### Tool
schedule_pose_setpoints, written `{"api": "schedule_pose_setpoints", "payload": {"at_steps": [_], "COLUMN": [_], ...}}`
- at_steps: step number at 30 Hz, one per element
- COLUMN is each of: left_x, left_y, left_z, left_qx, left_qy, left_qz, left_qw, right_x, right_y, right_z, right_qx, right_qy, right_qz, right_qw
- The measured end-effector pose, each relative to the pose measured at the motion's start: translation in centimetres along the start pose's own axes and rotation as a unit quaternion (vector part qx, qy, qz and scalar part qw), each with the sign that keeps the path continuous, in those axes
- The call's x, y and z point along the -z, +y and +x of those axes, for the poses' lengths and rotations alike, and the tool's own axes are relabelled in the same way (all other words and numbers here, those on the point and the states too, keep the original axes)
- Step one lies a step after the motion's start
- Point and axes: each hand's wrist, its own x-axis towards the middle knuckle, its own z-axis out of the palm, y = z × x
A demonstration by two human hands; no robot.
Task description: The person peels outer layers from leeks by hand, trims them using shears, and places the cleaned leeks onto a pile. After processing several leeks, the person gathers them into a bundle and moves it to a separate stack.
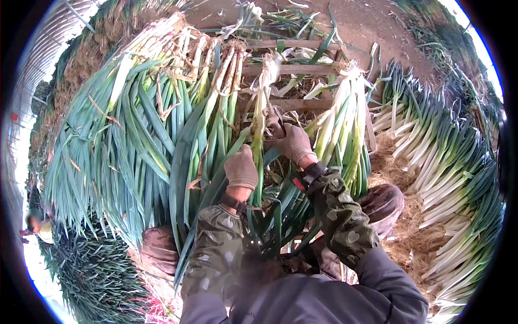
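My left hand [241,168], in a brown glove, is closed around green leaves of a leek [259,129] in front of me. Just to the right, my right hand [293,143], also gloved, is closed on a small dark tool [277,116] beside the leek's stalk. The leek's pale root end points away from me. Left of my hands lies a large pile of long green leeks [124,140] with brownish root ends. To the right, a bunch of pale leeks [345,102] rests across a wooden rack [299,69].
Rows of white-stemmed leeks [431,162] lie along the right. Dark green leaves [91,270] fill the lower left. A person [40,227] is at the far left edge. My knees [382,208] flank the work area. Leaf scraps lie beyond the rack.
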Motion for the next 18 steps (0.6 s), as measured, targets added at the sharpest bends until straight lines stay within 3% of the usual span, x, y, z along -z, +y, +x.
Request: {"api": "schedule_pose_setpoints", "payload": {"at_steps": [8, 12, 16, 18], "left_x": [0.1, -0.1, 0.4, 0.6], "left_y": [0.5, 0.6, 1.5, 1.7], "left_z": [-0.3, -0.4, -0.4, -0.4], "left_qx": [-0.004, -0.008, -0.029, -0.037], "left_qy": [0.019, 0.004, 0.011, 0.013], "left_qz": [-0.01, 0.007, 0.012, 0.022], "left_qw": [1.0, 1.0, 0.999, 0.999], "right_x": [-0.2, -0.2, 1.2, 1.5], "right_y": [-0.3, -0.1, 0.5, 1.8], "right_z": [8.1, 11.3, 10.3, 8.6], "right_qx": [0.013, -0.03, -0.052, 0.006], "right_qy": [0.025, 0.055, 0.039, 0.041], "right_qz": [0.001, -0.012, 0.007, 0.005], "right_qw": [1.0, 0.998, 0.998, 0.999]}}
